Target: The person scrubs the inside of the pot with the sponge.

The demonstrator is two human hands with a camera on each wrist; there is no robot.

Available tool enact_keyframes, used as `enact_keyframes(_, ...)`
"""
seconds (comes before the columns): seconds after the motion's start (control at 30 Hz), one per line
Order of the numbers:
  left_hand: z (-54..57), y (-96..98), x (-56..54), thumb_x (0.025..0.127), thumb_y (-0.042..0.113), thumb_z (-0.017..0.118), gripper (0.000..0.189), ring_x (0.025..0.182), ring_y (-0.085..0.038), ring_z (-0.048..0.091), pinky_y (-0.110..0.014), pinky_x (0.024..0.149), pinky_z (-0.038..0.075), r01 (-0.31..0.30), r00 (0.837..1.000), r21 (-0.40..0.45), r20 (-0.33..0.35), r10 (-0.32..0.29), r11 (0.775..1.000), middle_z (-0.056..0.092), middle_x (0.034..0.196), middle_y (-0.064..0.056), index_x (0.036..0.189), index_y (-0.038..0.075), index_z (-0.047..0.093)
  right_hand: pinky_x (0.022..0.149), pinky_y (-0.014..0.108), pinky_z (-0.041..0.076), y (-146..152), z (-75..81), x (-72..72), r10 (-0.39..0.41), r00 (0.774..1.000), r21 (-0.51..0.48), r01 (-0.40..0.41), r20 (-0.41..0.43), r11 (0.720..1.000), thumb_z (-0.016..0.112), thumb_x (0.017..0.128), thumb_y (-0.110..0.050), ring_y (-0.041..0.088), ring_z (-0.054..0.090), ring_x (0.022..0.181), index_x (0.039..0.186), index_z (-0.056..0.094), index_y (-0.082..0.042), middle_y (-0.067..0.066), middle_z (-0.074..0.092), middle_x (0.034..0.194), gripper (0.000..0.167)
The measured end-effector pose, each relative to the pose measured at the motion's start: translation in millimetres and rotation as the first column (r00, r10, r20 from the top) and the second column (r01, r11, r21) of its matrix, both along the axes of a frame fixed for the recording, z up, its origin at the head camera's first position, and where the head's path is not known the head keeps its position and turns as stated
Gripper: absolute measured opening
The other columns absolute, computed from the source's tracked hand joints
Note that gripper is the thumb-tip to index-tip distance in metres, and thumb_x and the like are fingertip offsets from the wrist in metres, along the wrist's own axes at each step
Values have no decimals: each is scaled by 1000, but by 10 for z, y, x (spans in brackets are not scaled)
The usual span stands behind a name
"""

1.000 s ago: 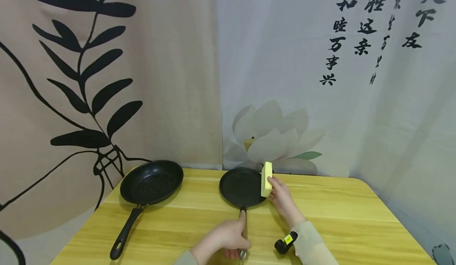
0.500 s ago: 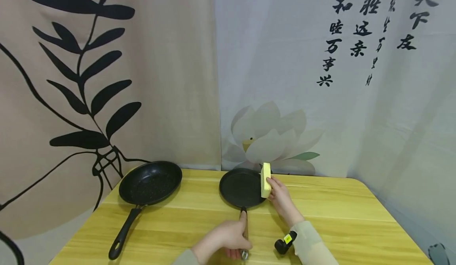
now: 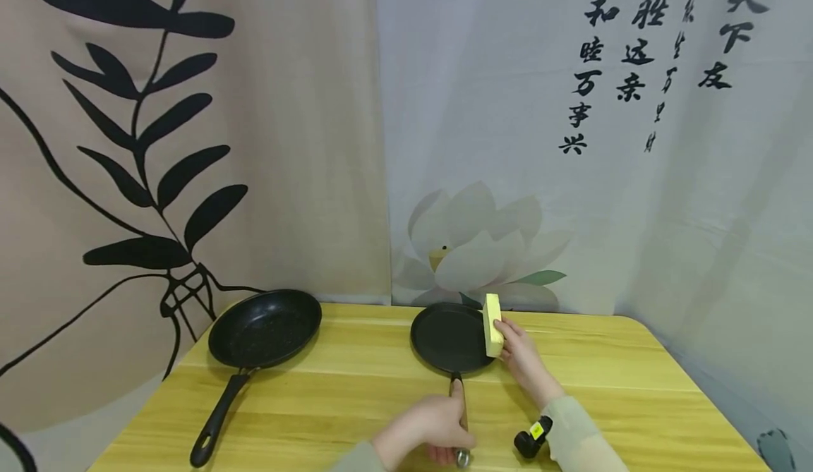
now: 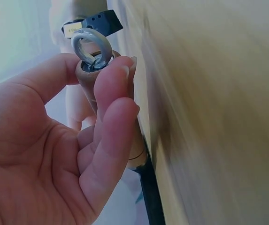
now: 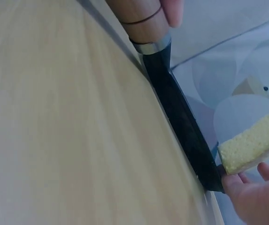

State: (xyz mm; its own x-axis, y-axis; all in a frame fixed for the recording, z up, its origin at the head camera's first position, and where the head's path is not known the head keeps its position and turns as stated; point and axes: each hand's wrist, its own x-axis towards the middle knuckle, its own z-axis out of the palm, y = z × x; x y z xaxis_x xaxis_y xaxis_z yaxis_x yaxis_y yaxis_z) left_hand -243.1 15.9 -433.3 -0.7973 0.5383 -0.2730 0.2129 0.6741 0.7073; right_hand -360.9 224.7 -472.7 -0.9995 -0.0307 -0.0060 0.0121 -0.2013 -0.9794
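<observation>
A flat round black frying pan (image 3: pixel 447 338) lies on the wooden table. My left hand (image 3: pixel 432 421) grips its wooden handle (image 4: pixel 137 152), with a finger stretched along it toward the pan. A metal ring (image 4: pixel 93 44) sits at the handle's end. At the pan's right rim, my right hand (image 3: pixel 524 359) pinches a yellow sponge (image 3: pixel 492 325), held on edge. In the right wrist view the sponge (image 5: pixel 254 140) stands over the rim, and my fingers (image 5: pixel 235 187) are close against the pan's side; whether they touch it is unclear.
A deeper black frying pan (image 3: pixel 265 327) sits on the left of the table (image 3: pixel 356 380), its black handle (image 3: pixel 219 419) pointing toward me. Behind the table hangs a printed curtain (image 3: pixel 317 140). A small black device (image 3: pixel 532 438) is worn on my right wrist.
The flat pan, both hands and the sponge have shifted together to the right over the last half second. The deeper pan stays in place, and both holds look the same.
</observation>
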Motion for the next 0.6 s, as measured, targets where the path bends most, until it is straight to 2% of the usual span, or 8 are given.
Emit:
enact_keyframes(0.23,-2,269,-40,83,20,68,92,38,-18,55,-32,38,48,25,999,-9,32,-25,1000,63,52,-6,149,-13,12,84,22,48,258,-6,36,-12,1000,35,12,-5,999,46,103,-29,30,41,127,151,10,8,30,28,148,71)
enact_keyframes(0.33,-9,392,-65,84,20,68,92,38,-18,55,-32,37,48,24,999,-24,39,-23,999,62,51,-6,150,-11,12,86,21,48,362,-1,55,-20,1000,54,20,-9,998,45,104,-31,30,40,128,152,9,8,29,27,148,71)
enact_keyframes(0.5,-38,579,-110,85,24,69,91,37,-17,54,-31,37,47,24,998,-32,58,-22,999,63,52,-6,151,-8,15,81,19,47,535,0,78,-76,997,61,76,3,995,43,105,-34,13,53,109,152,10,7,22,37,140,70)
enact_keyframes(0.6,-53,693,-118,84,25,71,92,37,-16,54,-30,37,47,6,998,-31,62,-4,1000,63,52,-5,151,-6,16,76,17,45,635,2,88,-106,994,56,105,8,993,41,105,-35,5,54,96,152,10,7,16,43,133,70)
